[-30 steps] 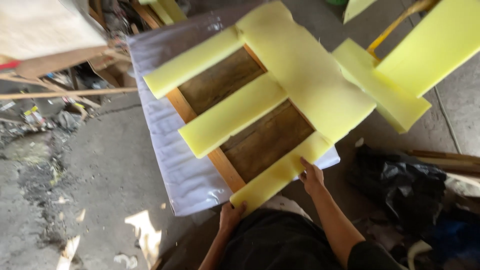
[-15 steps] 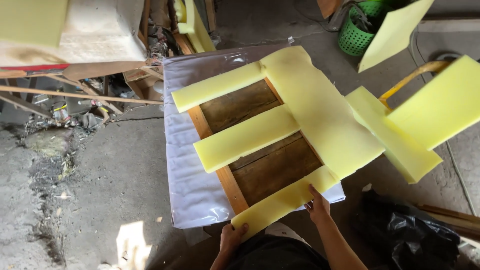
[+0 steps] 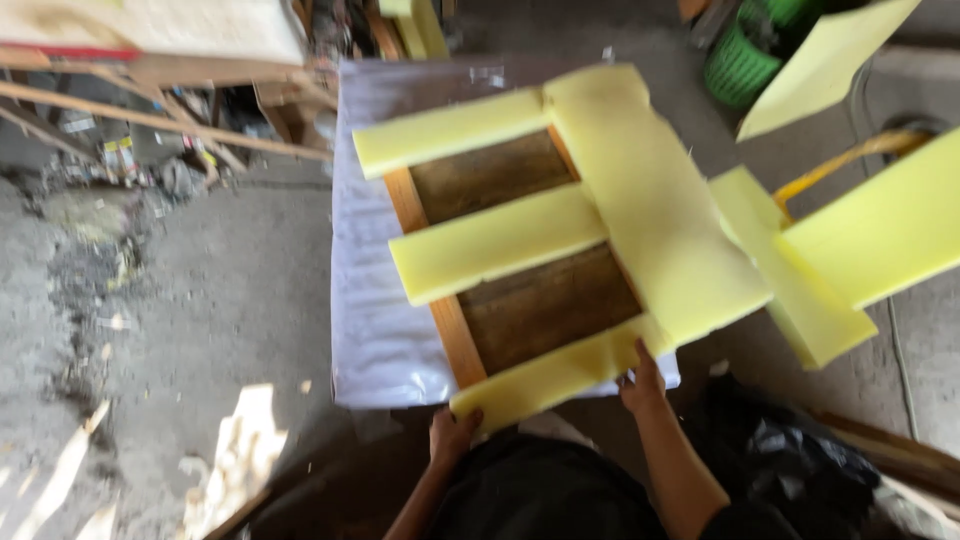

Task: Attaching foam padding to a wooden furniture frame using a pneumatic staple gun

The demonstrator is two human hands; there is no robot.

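A wooden frame (image 3: 455, 335) lies on a white plastic sheet (image 3: 375, 330) on the ground. Yellow foam strips cover it: a far strip (image 3: 445, 130), a middle strip (image 3: 495, 242), a near strip (image 3: 555, 375) and a wide long slab (image 3: 650, 200) along the right side. My left hand (image 3: 452, 435) grips the near strip's left end. My right hand (image 3: 642, 382) presses the near strip where it meets the wide slab. Brown boards (image 3: 545, 305) show between the strips.
More yellow foam pieces (image 3: 850, 250) lie at the right, one (image 3: 820, 60) near a green basket (image 3: 745, 55). Wooden laths and clutter (image 3: 150, 120) sit at the upper left. A black bag (image 3: 800, 460) lies at the lower right. Concrete floor (image 3: 200, 300) spreads to the left.
The view has shifted, so the frame and foam sit lower and more to the right in the picture. Both hands stay on the near foam strip.
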